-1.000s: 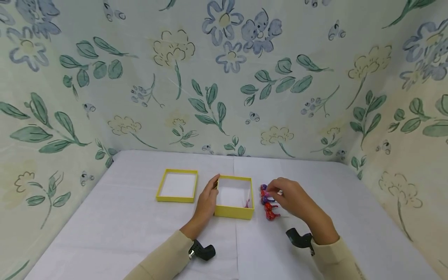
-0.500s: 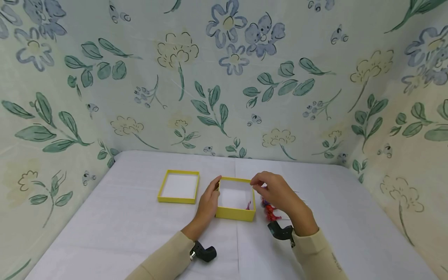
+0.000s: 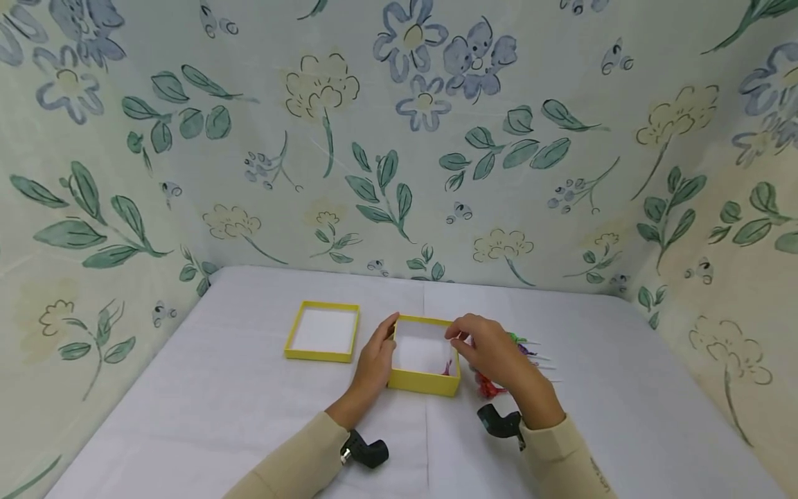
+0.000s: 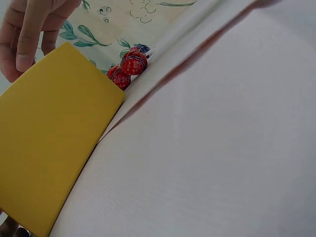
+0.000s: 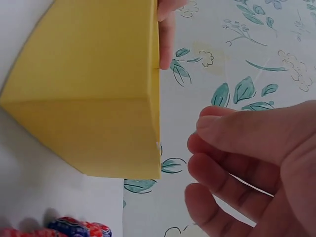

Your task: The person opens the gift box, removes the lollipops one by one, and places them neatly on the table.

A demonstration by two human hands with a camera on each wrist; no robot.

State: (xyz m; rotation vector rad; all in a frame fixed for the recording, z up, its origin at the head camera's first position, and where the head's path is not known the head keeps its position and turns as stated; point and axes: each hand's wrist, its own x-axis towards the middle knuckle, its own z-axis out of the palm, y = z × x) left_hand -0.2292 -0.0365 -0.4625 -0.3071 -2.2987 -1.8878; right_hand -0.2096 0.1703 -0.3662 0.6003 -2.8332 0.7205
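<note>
My left hand [image 3: 374,360] grips the left wall of a yellow box [image 3: 424,382] with a white inside. Its fingers [image 5: 167,42] show at the rim in the right wrist view. A pink wrapper end [image 3: 447,368] shows inside, in the box's near right corner. Over the box's right wall hovers my right hand [image 3: 492,350], fingers loosely bent, thumb close to the index finger. Nothing shows between those fingers in the right wrist view. Wrapped lollipops lie right of the box: a red one [image 3: 489,388], a green one [image 3: 516,338] and others, partly hidden by the right hand.
Left of the box lies a shallow yellow-edged lid [image 3: 319,356], white inside facing up. A white cloth [image 3: 187,388] with a fold line covers the table. Floral fabric [image 3: 349,138] hangs behind and along both sides.
My right hand has gone left from the lollipops to the box's right wall, then dipped slightly. More lollipops show beyond it now. My left hand stays on the box.
</note>
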